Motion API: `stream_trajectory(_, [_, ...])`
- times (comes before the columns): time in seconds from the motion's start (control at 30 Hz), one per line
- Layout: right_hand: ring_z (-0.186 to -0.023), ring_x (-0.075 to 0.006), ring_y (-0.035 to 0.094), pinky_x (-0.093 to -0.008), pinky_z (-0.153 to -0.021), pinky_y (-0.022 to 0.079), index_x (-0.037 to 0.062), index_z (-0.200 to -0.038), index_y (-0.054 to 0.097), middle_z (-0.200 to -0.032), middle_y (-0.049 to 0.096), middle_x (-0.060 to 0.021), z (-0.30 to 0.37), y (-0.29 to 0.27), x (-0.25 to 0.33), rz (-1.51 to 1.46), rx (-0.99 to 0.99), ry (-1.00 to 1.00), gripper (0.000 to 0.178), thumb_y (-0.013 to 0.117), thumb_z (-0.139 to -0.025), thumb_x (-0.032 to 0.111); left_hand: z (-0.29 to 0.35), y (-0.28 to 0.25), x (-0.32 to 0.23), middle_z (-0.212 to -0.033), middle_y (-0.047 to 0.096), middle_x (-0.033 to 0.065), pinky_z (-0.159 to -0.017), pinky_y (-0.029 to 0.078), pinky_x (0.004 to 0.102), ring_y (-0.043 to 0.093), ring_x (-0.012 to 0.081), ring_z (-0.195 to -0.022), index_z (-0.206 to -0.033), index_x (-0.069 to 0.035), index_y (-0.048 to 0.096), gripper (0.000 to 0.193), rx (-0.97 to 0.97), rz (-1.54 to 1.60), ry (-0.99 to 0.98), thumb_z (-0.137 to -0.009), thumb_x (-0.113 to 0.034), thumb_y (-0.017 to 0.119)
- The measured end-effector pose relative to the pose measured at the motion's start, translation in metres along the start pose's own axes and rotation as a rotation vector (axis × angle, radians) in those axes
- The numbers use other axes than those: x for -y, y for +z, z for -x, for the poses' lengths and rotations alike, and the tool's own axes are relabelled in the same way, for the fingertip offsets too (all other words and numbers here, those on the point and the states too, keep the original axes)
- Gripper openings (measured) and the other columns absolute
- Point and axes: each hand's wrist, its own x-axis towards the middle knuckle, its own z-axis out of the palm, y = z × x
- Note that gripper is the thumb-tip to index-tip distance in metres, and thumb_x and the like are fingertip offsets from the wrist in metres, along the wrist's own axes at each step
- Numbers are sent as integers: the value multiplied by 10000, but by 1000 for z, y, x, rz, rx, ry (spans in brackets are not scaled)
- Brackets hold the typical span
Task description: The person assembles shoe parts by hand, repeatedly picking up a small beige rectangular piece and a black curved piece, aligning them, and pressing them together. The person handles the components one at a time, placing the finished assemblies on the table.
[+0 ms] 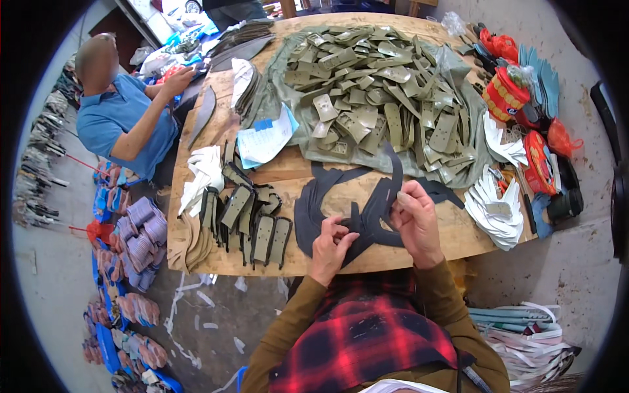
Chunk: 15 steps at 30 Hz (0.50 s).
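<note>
Both my hands are over the near edge of the wooden table (pixel 282 177). Thumb and fingers of my left hand (pixel 333 247) are pinched on a dark, narrow curved fabric piece (pixel 356 226). Further right, my right hand (pixel 417 219) is closed in a pinch at the same dark material, where a curved strip (pixel 394 167) rises beside the fingers. A stack of dark curved fabric pieces (pixel 306 213) lies around my hands. Olive padded pieces with black edging (pixel 264 236) stand left of my left hand.
A heap of olive plastic plates (pixel 373 85) covers the far middle, on a green sheet (pixel 272 98). White curved pieces (pixel 495 209) and a red container (pixel 506 92) are at the right. Paper (pixel 267 139) lies left of the heap. A person in a blue shirt (pixel 128 118) sits at the left.
</note>
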Motion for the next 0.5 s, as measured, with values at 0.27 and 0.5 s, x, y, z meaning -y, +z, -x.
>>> stream_trajectory(0.27, [-684,-24,482,-188,-569,368,53,-903,592,-863,527,28,11,8,5,526,138,-122,53,642,-901,34,-6,-11,-41,-977,656,123,-765,504,295,631,198,-827,-1312,14,496,492,-52,-80,382,-903,-165,702])
stream_trajectory(0.5, [-646,-119,499,-267,-561,394,21,-889,639,-781,565,-44,7,25,-16,922,374,-212,78,681,-867,83,10,-25,-43,-838,655,27,-582,478,212,564,68,-660,-952,-4,646,164,-22,511,-133,-983,-159,601])
